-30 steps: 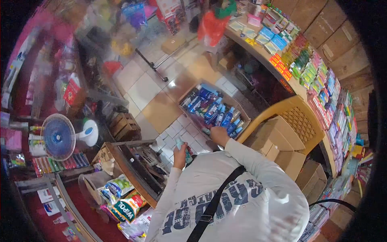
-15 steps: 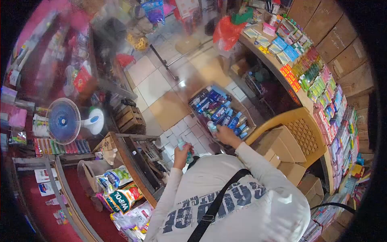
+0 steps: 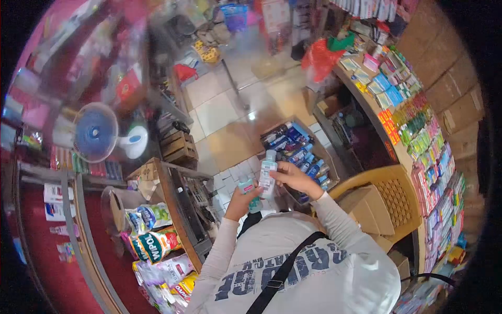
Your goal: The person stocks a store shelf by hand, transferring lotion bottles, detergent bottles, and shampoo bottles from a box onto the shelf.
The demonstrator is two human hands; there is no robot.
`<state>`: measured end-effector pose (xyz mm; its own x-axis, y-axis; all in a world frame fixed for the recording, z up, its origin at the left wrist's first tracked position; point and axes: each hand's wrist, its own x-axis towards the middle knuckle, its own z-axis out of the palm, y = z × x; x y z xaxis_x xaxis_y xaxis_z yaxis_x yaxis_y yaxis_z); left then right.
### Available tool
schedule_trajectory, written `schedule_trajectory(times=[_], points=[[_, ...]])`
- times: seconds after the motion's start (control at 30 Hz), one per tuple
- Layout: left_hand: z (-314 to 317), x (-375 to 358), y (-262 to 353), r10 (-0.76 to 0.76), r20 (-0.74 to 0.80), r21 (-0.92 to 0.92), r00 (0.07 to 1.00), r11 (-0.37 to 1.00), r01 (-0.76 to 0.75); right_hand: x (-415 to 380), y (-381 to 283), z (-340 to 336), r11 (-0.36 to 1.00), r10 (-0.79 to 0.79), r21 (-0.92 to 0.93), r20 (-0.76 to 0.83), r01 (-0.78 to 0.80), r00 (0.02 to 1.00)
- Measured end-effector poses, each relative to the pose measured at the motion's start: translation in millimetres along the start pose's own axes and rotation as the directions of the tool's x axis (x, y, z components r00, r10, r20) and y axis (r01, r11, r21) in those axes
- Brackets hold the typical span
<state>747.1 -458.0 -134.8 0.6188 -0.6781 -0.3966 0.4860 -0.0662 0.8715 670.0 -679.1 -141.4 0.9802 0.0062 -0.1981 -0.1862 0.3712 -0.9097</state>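
Note:
My left hand (image 3: 242,203) is closed around a small pale-teal bottle (image 3: 246,187) with a red mark on its label. My right hand (image 3: 296,180) grips a second small bottle (image 3: 267,175), pale with a printed label, its cap pointing up. The two bottles are close together in front of my chest. Just beyond my right hand, a cardboard box (image 3: 325,153) on the floor holds several blue bottles (image 3: 315,169) and other containers.
A yellow woven plastic chair (image 3: 400,201) with an open carton (image 3: 366,206) stands at right, beside a long counter of packets. At left are a fan (image 3: 95,132), a wooden crate (image 3: 179,149) and a glass-sided case with WIPOL pouches (image 3: 151,247).
My right hand has brought its bottle away from the box and toward my left hand, turning its label into view. The left hand still grips its bottle. The camera view has shifted.

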Motion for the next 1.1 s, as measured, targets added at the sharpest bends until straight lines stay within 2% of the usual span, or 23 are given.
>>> schedule_trajectory(times=[0.07, 0.1, 0.2, 0.23, 0.33, 0.37, 0.47, 0.5, 0.6, 0.67, 0.77, 0.9, 1.0, 1.03, 1.07, 1.1], points=[[-14, -12, -3, -0.05, 0.053, -0.186, 0.997, 0.981, 0.059, -1, -30, 17, 0.973, 0.063, 0.221, 0.051, -0.073, 0.997], [-20, -17, -4, -0.067, 0.085, -0.277, 0.994, 0.957, 0.089, 3, -39, 24, 0.968, 0.042, 0.24, 0.111, -0.068, 0.993], [-6, -52, 32, -0.06, 0.024, -0.488, 0.998, 0.871, 0.064, 17, -62, 49, 0.954, -0.024, 0.292, 0.291, -0.065, 0.956], [-28, -51, 22, 0.021, 0.216, -0.528, 0.976, 0.844, 0.099, 28, -53, 53, 0.97, -0.03, 0.241, 0.29, -0.042, 0.957], [-54, -65, 23, 0.129, 0.281, -0.592, 0.951, 0.803, 0.067, 46, -63, 84, 0.997, 0.013, 0.072, 0.273, -0.034, 0.962], [-56, -91, 49, 0.141, 0.114, -0.384, 0.983, 0.919, -0.087, 50, -84, 123, 0.992, -0.005, -0.126, 0.157, 0.025, 0.988], [-77, -125, 54, 0.231, -0.066, -0.258, 0.971, 0.936, -0.24, 61, -92, 169, 0.965, -0.015, -0.254, 0.195, 0.066, 0.981], [-82, -141, 63, 0.272, -0.072, -0.286, 0.959, 0.916, -0.282, 66, -93, 185, 0.964, -0.018, -0.259, 0.188, 0.068, 0.982], [-103, -184, 65, 0.306, -0.23, -0.177, 0.924, 0.92, -0.349, 75, -84, 238, 0.96, -0.031, -0.26, 0.253, 0.099, 0.967], [-102, -218, 81, 0.395, -0.359, -0.1, 0.846, 0.885, -0.456, 87, -81, 267, 0.956, -0.053, -0.252, 0.357, 0.151, 0.933], [-116, -259, 81, 0.494, -0.455, 0.006, 0.741, 0.834, -0.552, 83, -98, 327, 0.933, -0.092, -0.256, 0.509, 0.253, 0.856], [-131, -307, 74, 0.485, -0.65, -0.034, 0.584, 0.75, -0.661, 85, -117, 404, 0.931, -0.133, -0.164, 0.682, 0.328, 0.719], [-134, -356, 80, 0.5, -0.77, 0.028, 0.395, 0.646, -0.763, 81, -147, 464, 0.922, -0.176, -0.106, 0.744, 0.374, 0.644], [-140, -365, 77, 0.579, -0.757, 0.134, 0.303, 0.59, -0.796, 77, -160, 487, 0.9, -0.187, -0.138, 0.734, 0.413, 0.653], [-140, -375, 71, 0.527, -0.802, 0.023, 0.282, 0.499, -0.866, 80, -169, 508, 0.878, -0.245, -0.074, 0.778, 0.472, 0.579], [-142, -384, 65, 0.542, -0.816, 0.097, 0.202, 0.471, -0.877, 85, -177, 530, 0.852, -0.302, -0.005, 0.812, 0.523, 0.5]])
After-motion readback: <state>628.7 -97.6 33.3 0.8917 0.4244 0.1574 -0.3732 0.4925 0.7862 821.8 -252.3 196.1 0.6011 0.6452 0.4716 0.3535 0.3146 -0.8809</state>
